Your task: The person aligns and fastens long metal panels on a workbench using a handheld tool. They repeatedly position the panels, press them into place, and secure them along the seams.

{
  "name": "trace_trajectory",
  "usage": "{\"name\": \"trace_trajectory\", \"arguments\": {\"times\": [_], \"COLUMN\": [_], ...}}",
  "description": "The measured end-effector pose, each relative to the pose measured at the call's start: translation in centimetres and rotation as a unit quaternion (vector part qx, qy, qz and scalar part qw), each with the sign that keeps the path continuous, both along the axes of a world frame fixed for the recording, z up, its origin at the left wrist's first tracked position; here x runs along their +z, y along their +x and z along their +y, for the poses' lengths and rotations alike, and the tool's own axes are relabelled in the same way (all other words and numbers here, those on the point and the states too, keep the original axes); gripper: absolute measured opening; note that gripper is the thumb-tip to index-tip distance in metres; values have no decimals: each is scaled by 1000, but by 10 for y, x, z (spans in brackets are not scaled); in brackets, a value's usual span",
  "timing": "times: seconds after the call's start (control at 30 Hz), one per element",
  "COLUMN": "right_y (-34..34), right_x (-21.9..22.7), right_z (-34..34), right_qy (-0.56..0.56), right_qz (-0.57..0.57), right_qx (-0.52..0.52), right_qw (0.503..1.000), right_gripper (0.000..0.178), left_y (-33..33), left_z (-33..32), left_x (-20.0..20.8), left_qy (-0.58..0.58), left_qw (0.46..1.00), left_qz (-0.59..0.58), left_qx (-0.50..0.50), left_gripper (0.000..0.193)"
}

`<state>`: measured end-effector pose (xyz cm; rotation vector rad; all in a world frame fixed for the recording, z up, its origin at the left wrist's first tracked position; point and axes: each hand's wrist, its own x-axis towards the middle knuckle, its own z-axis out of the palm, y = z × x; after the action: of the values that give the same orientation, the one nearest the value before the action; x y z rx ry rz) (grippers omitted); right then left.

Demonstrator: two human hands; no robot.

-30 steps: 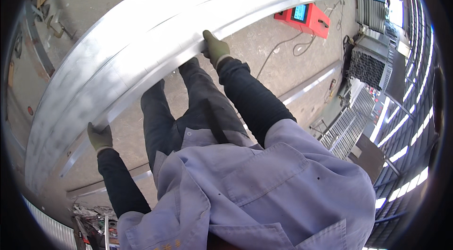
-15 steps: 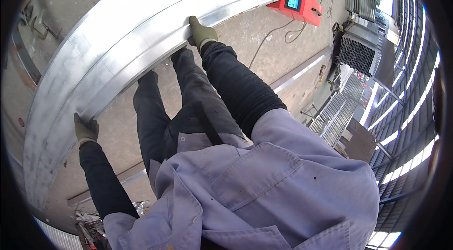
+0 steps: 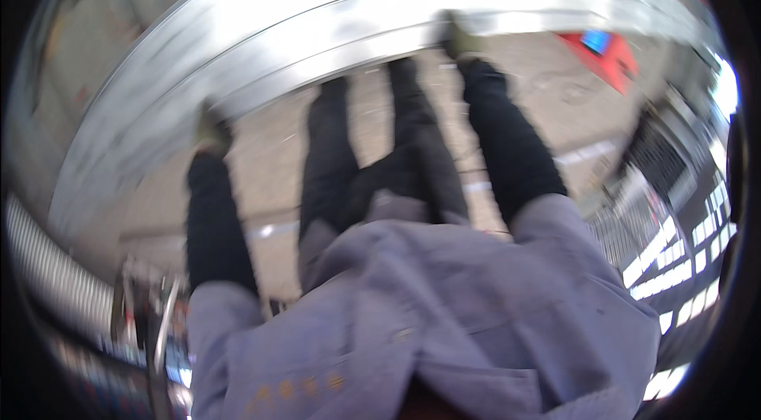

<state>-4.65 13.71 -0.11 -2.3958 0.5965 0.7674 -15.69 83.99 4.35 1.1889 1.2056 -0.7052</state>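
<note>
A long, silvery metal profile (image 3: pixel 349 43) with lengthwise seams spans the upper part of the view, bent by the lens and overexposed in its middle. My left hand (image 3: pixel 212 130), in an olive-green work glove, is at its near edge on the left. At the same edge, further right, is my right hand (image 3: pixel 461 38) in a matching glove. Both hands look closed on the edge, thumb side over the top face; the fingers beneath are hidden. Motion blur softens both hands.
Right of my right hand, a red box-shaped device (image 3: pixel 606 63) with a blue screen sits beyond the profile's near edge. A stack of dark hollow tubes (image 3: pixel 659 158) stands further right. My legs (image 3: pixel 329 142) are close against the profile. A thin metal strip (image 3: pixel 277 230) lies behind them.
The view has swung round, so the profile now runs flatter across the top and the hands appear further right. Both hands stay at the profile's near edge. The picture has become blurred.
</note>
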Motion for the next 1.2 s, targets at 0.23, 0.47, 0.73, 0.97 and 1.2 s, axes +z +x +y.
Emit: {"name": "trace_trajectory", "arguments": {"times": [0.23,0.47,0.73,0.97,1.2], "right_y": [41,37,31,31,31], "right_x": [60,75,59,59,59], "right_z": [62,53,42,46,43], "right_qy": [181,208,224,233,243], "right_qz": [76,79,72,72,71], "right_qx": [-445,-450,-434,-457,-459], "right_qw": [874,865,870,855,851], "right_gripper": [60,63,60,63,59], "left_y": [53,54,48,42,42], "left_z": [-84,-101,-91,-92,-92], "left_x": [49,65,61,66,64], "left_qy": [153,191,179,211,212], "left_qw": [965,960,965,956,955], "left_qz": [163,147,154,166,165], "left_qx": [139,144,116,117,125], "left_gripper": [71,68,74,71,70]}}
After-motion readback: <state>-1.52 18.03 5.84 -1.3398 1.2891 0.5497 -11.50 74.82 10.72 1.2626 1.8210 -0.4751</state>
